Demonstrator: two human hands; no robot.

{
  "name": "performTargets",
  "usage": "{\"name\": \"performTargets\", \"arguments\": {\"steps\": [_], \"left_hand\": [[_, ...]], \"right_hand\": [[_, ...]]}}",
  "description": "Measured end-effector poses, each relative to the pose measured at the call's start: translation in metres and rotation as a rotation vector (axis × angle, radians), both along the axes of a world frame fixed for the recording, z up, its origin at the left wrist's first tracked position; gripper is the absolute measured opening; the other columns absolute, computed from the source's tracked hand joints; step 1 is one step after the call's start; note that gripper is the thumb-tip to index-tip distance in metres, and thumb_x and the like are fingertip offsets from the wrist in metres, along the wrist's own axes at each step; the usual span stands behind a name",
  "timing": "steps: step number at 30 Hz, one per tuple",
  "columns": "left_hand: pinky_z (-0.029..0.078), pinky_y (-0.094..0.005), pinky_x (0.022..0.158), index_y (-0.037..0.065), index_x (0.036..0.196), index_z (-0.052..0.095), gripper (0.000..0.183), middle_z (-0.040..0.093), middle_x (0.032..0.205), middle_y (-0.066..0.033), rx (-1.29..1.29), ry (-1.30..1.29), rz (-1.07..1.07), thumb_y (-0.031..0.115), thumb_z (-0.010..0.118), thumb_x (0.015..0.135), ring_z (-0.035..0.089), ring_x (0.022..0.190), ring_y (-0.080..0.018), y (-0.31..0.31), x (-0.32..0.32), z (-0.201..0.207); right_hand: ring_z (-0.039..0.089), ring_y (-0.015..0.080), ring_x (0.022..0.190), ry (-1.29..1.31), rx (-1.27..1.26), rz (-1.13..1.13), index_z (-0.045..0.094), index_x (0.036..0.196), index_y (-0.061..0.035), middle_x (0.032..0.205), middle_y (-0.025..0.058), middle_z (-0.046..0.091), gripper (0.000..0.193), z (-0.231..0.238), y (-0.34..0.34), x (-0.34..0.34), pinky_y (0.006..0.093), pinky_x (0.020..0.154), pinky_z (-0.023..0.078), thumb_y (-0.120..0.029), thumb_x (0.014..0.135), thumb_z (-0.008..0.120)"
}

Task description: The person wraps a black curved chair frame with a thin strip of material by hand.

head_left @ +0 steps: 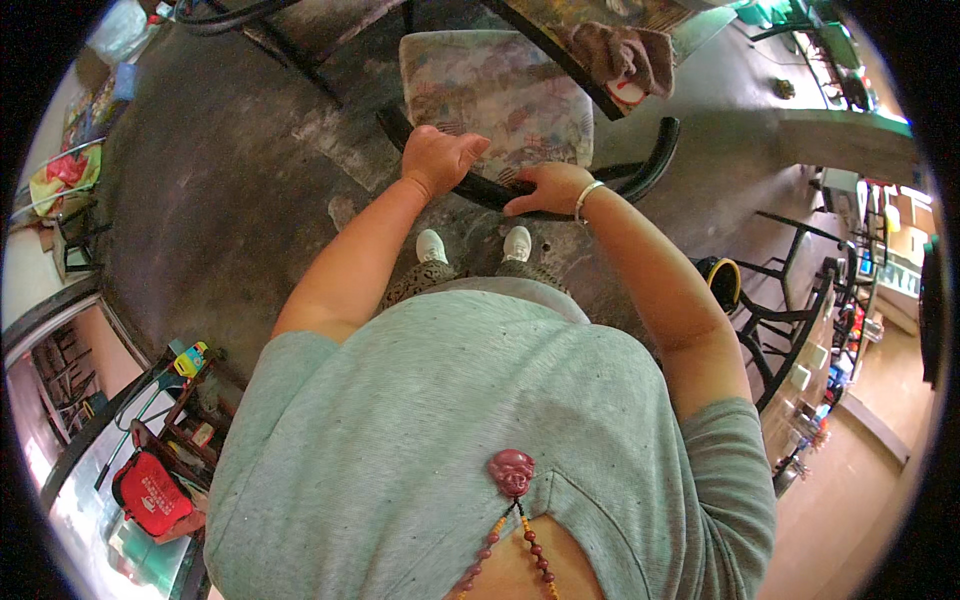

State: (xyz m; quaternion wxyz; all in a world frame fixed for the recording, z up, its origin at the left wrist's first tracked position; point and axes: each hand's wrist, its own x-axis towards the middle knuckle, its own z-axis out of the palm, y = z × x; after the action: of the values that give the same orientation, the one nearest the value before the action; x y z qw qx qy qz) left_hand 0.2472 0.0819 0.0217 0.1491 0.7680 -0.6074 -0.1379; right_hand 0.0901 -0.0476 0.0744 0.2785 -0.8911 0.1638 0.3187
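A chair stands just ahead of my shoes, its squarish seat [500, 85] covered in a faded floral pattern. Its black curved back rail [657, 160] bends round on the side nearest me. My left hand [440, 162] is closed over the left part of this rail, with the thumb pointing right. To its right, my right hand [548, 188], with a bracelet [585, 203] at the wrist, grips the middle of the same rail. The undersides of both grips are hidden.
A table edge [560, 58] crosses beyond the seat, with a brown cloth [628, 58] on its corner. Dark metal-framed chairs [785, 300] stand at right. At lower left lies a red bag [152, 492] beside a shelf. The floor [220, 170] is stained concrete.
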Motion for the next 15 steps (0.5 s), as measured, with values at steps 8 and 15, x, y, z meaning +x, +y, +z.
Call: {"name": "performTargets", "arguments": {"steps": [8, 15], "left_hand": [[0.041, -0.0276, 0.073, 0.003, 0.103, 0.052, 0.035, 0.053, 0.092, -0.0054, -0.916, 1.134, 0.727, 0.032, 0.035, 0.093, 0.048, 0.079, -0.015, 0.003, 0.011, -0.015], [0.041, -0.0299, 0.075, 0.003, 0.104, 0.051, 0.039, 0.049, 0.102, -0.0069, -0.776, 0.863, 0.994, 0.035, 0.032, 0.094, 0.048, 0.087, -0.0165, 0.054, 0.027, -0.021]], "right_hand": [[0.053, 0.0327, 0.101, -0.603, -0.041, -0.108, 0.045, 0.122, -0.0152, 0.115, 0.0114, 0.053, 0.065, -0.04, 0.051, 0.076, 0.0401, 0.085, 0.043, -0.042, 0.066, 0.064], [0.048, 0.0324, 0.108, -0.651, -0.201, -0.076, 0.041, 0.124, -0.0086, 0.129, 0.0105, 0.041, 0.054, -0.042, 0.065, 0.128, 0.0411, 0.087, 0.042, -0.027, 0.077, 0.058]]}}
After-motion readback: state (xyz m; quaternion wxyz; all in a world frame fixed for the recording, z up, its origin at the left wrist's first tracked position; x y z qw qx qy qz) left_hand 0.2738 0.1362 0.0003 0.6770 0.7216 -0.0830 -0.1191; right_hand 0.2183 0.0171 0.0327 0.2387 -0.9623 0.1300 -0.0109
